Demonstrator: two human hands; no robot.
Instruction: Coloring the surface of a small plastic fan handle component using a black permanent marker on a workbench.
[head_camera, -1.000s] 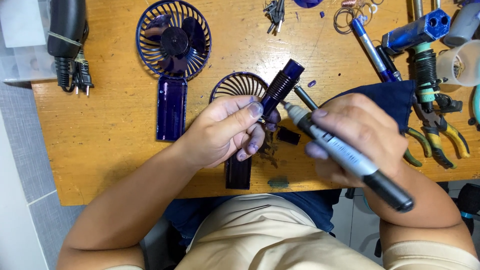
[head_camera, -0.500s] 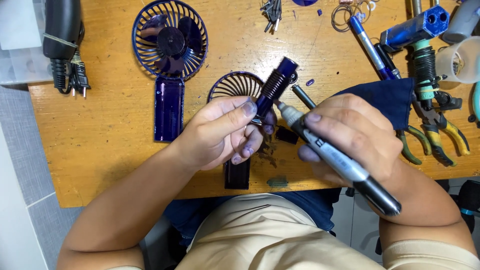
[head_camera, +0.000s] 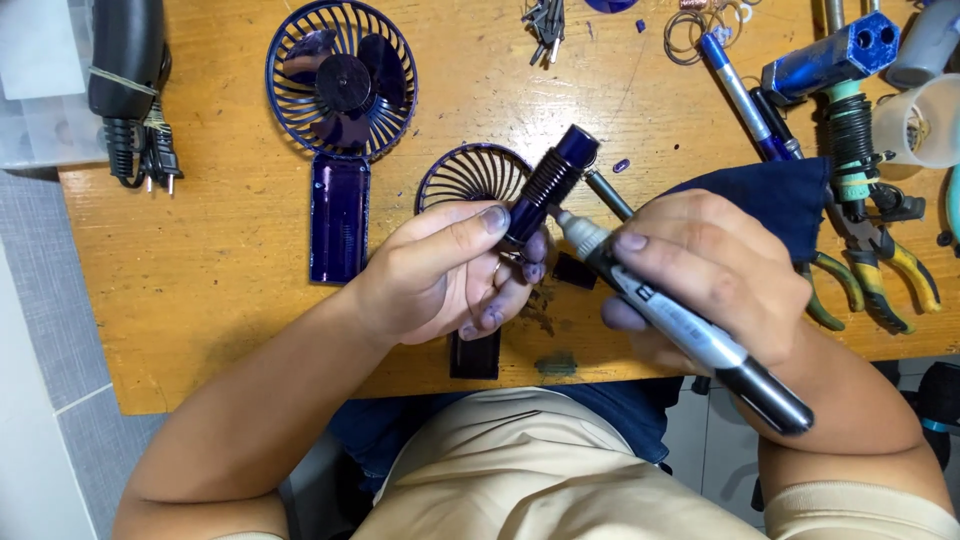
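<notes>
A single head-worn camera looks steeply down, close over the wooden workbench (head_camera: 230, 260); the bench's far edge lies toward 12 o'clock, the wearer's lap at 6 o'clock. No second view overlaps it.

Both hands, left (head_camera: 440, 275) and right (head_camera: 715, 275), are bare, with dark blue smudges on several fingertips (head_camera: 497, 218). Forearms are uncovered. Short beige sleeves show at the lower corners; beige trousers and a dark blue garment lie below.

fan (head_camera: 341, 90) left | grille (head_camera: 468, 176) behind hands | pliers (head_camera: 868, 262) right | all on table (head_camera: 200, 270)
</notes>
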